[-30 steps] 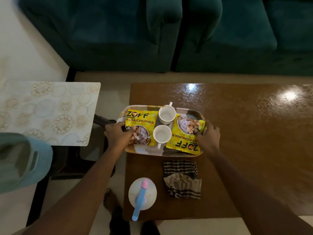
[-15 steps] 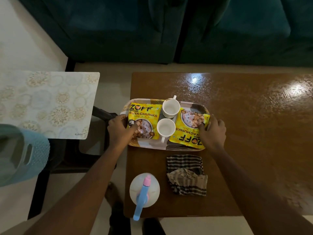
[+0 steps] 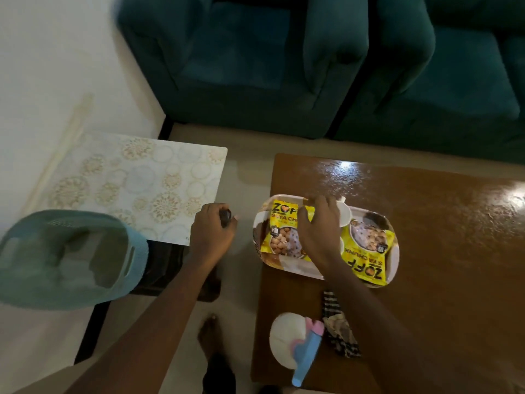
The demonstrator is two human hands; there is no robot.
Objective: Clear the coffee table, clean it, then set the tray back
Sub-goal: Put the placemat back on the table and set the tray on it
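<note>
nearest: bottle [image 3: 284, 336] stands at the table's [image 3: 440, 280] near edge, trigger pointing back at the person. cloth [image 3: 339, 331] lies crumpled just beside it. cleaning kit parked ready, prob for the wipe once the top's bare. a foot [image 3: 210, 334] shows on the floor just off the table edge. basket [image 3: 65, 260] sits far left, close to the cam, blurred.

next out: tray [image 3: 395, 251] sits flat on the table by its left edge, not lifted. r hand [image 3: 319, 228] reaches across it palm down, fingers curled over the top edge of the packet [image 3: 279, 234] w/ thumb on its face. looks like a pinch grip to pull it off the tray, tho fingertips aren't clear. the arm hides most of the cups; only a bit of one cup [image 3: 346, 216] shows past the knuckles. 2nd packet [image 3: 369, 251] lies flat at the tray's right end, untouched.

l hand [image 3: 211, 234] is off the table, over the gap between it and the side table [image 3: 136, 183]. its fingers are curled round a small dark thing [image 3: 225, 218], too small/blurred to say what. guess it's headed for the side table, the likely drop spot since it's so close.

far: sofa [image 3: 255, 66] beyond both tables.

stage: clearing barely begun imo. tray still loaded, kit unused.
</note>
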